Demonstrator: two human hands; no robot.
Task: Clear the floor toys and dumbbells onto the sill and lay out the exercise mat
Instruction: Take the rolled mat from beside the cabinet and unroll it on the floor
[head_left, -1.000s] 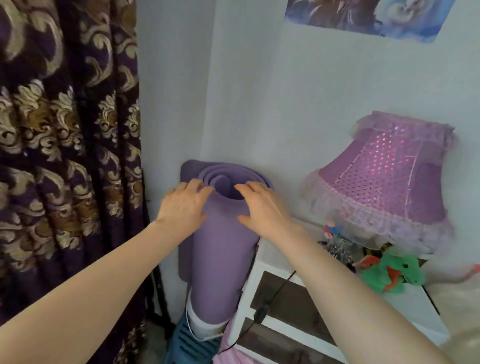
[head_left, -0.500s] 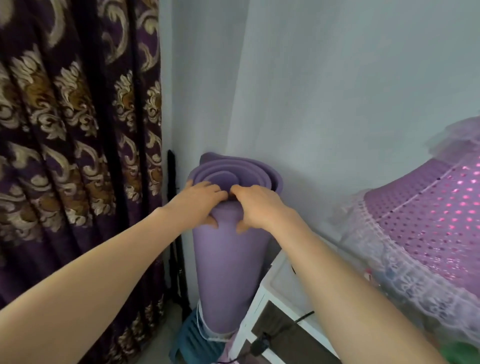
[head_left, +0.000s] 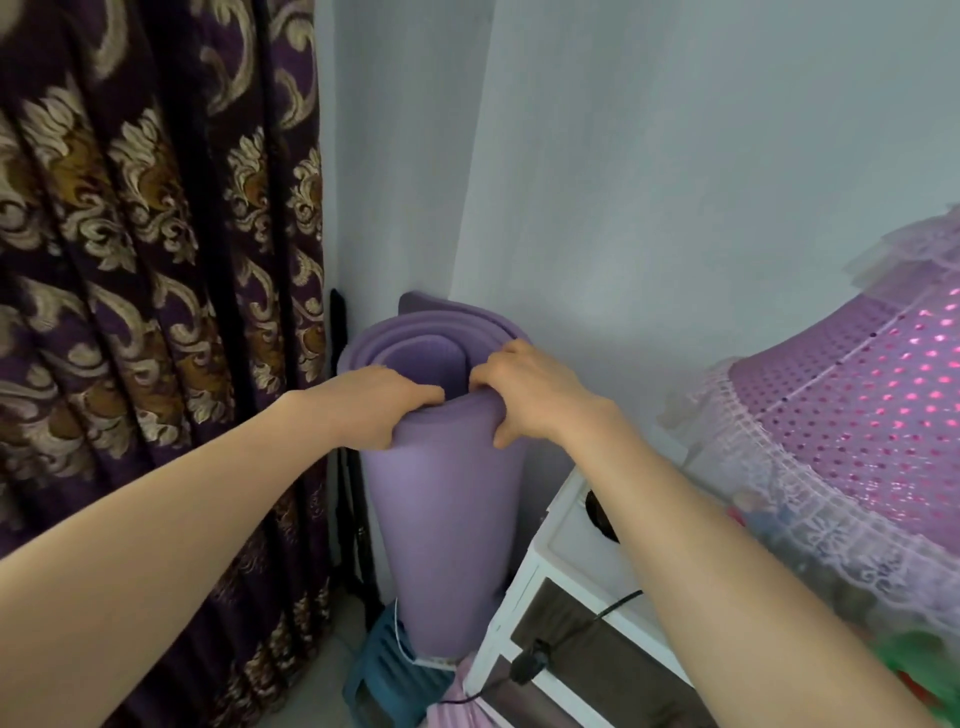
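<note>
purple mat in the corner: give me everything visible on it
The rolled mat is a lilac, matte, foam-looking sheet wound into a loose spiral, its layers showing at the open top. It stands upright in the wall corner between the patterned curtain and the white cabinet, its lower end set in or behind a blue ribbed container. The left hand and right hand both grip the near top rim, fingers hooked inside the roll and thumbs on the outside.

A home bedroom corner — patterned curtain (head_left: 156, 312), frilly pink lampshade (head_left: 857, 415), white nightstand (head_left: 561, 587).
</note>
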